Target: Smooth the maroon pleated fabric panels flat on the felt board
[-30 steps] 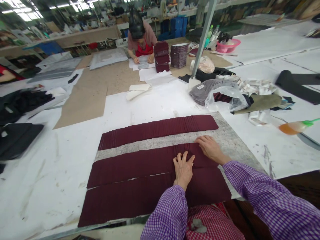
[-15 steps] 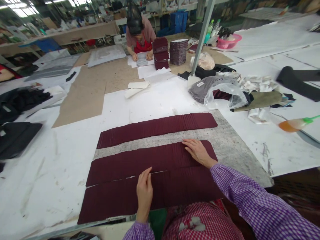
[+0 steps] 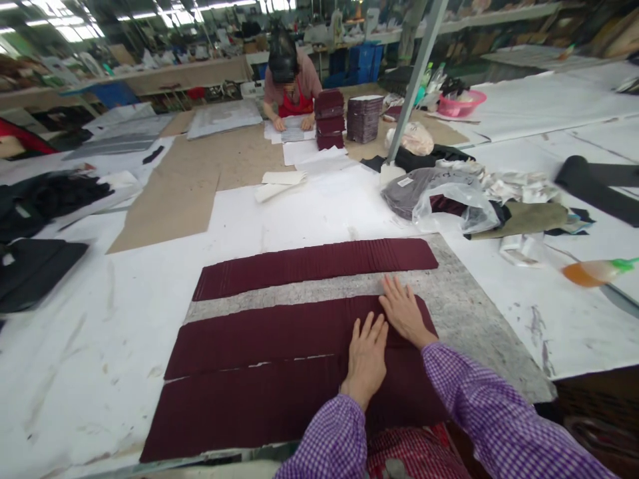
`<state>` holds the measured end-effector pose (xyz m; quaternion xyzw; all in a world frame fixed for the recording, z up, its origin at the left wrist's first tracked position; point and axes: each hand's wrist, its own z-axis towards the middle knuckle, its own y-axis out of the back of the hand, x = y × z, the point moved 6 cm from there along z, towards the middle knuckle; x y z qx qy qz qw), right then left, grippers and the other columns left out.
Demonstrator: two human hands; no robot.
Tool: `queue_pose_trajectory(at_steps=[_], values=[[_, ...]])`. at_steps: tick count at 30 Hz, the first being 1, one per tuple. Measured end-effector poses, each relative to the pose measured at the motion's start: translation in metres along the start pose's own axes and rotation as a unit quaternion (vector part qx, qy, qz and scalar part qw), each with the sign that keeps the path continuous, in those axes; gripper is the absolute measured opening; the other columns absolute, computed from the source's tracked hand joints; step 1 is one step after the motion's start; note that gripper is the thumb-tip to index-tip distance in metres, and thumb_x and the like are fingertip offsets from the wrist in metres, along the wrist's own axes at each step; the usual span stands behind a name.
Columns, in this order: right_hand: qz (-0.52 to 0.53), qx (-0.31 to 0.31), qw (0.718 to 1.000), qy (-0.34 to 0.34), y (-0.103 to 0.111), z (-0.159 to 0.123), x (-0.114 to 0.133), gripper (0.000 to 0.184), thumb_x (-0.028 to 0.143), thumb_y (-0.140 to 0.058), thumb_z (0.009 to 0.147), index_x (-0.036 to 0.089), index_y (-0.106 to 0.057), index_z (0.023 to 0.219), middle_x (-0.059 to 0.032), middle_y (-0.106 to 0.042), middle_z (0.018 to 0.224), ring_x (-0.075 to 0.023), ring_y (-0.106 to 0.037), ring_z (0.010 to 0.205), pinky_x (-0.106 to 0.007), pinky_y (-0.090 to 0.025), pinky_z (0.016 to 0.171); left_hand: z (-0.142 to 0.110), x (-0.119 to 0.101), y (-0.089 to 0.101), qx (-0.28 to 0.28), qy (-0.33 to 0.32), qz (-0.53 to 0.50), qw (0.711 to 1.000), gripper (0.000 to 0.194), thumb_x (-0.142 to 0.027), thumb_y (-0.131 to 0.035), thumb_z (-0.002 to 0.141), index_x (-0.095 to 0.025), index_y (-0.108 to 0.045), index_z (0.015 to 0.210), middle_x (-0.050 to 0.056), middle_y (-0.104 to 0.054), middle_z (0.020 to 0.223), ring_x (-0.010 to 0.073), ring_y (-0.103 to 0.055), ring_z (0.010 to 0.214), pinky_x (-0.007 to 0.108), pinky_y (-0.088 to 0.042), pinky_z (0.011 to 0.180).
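Observation:
Three long maroon strips of overlapped pieces lie side by side on a grey board. My left hand lies flat, fingers stretched out, on the right part of the middle strip. My right hand rests flat just to its right, fingers spread over the middle strip's upper right edge. The near strip runs below both hands and the far strip lies apart above them. Neither hand holds anything.
A clear plastic bag over grey and dark fabric lies at the right, with an orange squeeze bottle further right. A metal pole stands behind. A person works at the far end beside maroon stacks. Black fabric lies at the left.
My left hand slid left along the strips, then came back right beside my right hand. My right hand stayed on the middle strip's right end, shifting slightly.

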<state>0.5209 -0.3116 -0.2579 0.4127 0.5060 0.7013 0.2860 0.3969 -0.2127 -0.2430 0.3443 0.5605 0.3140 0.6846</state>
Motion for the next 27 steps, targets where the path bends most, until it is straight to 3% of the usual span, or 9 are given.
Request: queue_pose_trajectory(at_steps=[5, 10, 14, 18, 22, 25, 27], values=[[-0.040, 0.004, 0.999, -0.026, -0.022, -0.009, -0.012, 0.054, 0.038, -0.040, 0.095, 0.019, -0.031, 0.145, -0.0122, -0.025, 0.154, -0.0295, -0.015, 0.143, -0.055, -0.008, 0.114, 0.002, -0.002, -0.021, 0.059, -0.002, 0.016, 0.998, 0.049, -0.033, -0.032, 0.095, -0.022, -0.029, 0.143, 0.001, -0.035, 0.151, 0.0202, -0.024, 0.142, 0.053, -0.023, 0.116], [-0.077, -0.026, 0.993, -0.081, -0.005, 0.000, -0.065, 0.056, 0.037, -0.036, 0.097, 0.018, -0.023, 0.147, -0.0161, -0.018, 0.156, -0.0340, -0.014, 0.142, -0.064, -0.008, 0.110, 0.000, 0.002, -0.021, 0.073, 0.013, 0.022, 0.997, 0.048, -0.036, -0.027, 0.096, -0.025, -0.030, 0.143, -0.004, -0.031, 0.153, 0.0173, -0.021, 0.142, 0.050, -0.021, 0.118], [-0.115, -0.051, 0.988, -0.086, 0.002, 0.006, -0.077, 0.056, 0.037, -0.044, 0.095, 0.020, -0.027, 0.145, -0.0146, -0.025, 0.154, -0.0349, -0.022, 0.140, -0.064, -0.013, 0.109, 0.000, 0.001, -0.017, 0.045, 0.006, 0.019, 0.999, 0.047, -0.037, -0.030, 0.095, -0.030, -0.033, 0.141, -0.007, -0.034, 0.151, 0.0173, -0.027, 0.140, 0.049, -0.027, 0.116], [-0.178, -0.065, 0.978, -0.091, 0.007, 0.008, -0.066, 0.050, 0.042, -0.051, 0.092, 0.024, -0.041, 0.138, -0.0112, -0.035, 0.149, -0.0315, -0.033, 0.134, -0.058, -0.021, 0.110, -0.004, -0.002, -0.014, 0.006, -0.014, 0.002, 1.000, 0.045, -0.029, -0.035, 0.093, -0.027, -0.042, 0.137, 0.001, -0.044, 0.145, 0.0240, -0.037, 0.135, 0.054, -0.035, 0.111], [-0.210, -0.058, 0.973, -0.083, 0.012, -0.007, -0.051, 0.051, 0.047, -0.044, 0.094, 0.028, -0.037, 0.141, -0.0085, -0.028, 0.153, -0.0292, -0.027, 0.138, -0.055, -0.017, 0.112, 0.002, 0.000, -0.014, 0.000, -0.021, -0.019, 1.000, 0.043, -0.024, -0.037, 0.091, -0.019, -0.048, 0.133, 0.012, -0.049, 0.141, 0.0294, -0.039, 0.134, 0.060, -0.033, 0.109], [-0.175, -0.001, 0.985, -0.001, 0.001, -0.028, -0.012, 0.047, 0.044, -0.047, 0.093, 0.027, -0.042, 0.137, -0.0087, -0.034, 0.150, -0.0292, -0.033, 0.134, -0.055, -0.022, 0.110, 0.003, -0.004, -0.006, 0.023, 0.002, -0.035, 0.999, 0.044, -0.018, -0.036, 0.091, -0.018, -0.046, 0.134, 0.012, -0.049, 0.141, 0.0272, -0.037, 0.135, 0.058, -0.031, 0.111], [-0.120, 0.053, 0.985, 0.112, -0.021, -0.031, 0.035, 0.041, 0.039, -0.052, 0.092, 0.025, -0.048, 0.131, -0.0093, -0.040, 0.145, -0.0293, -0.041, 0.128, -0.056, -0.030, 0.106, -0.004, -0.007, 0.007, 0.040, 0.030, -0.050, 0.997, 0.045, -0.016, -0.034, 0.092, -0.024, -0.045, 0.135, 0.007, -0.053, 0.138, 0.0221, -0.047, 0.129, 0.049, -0.038, 0.110]])
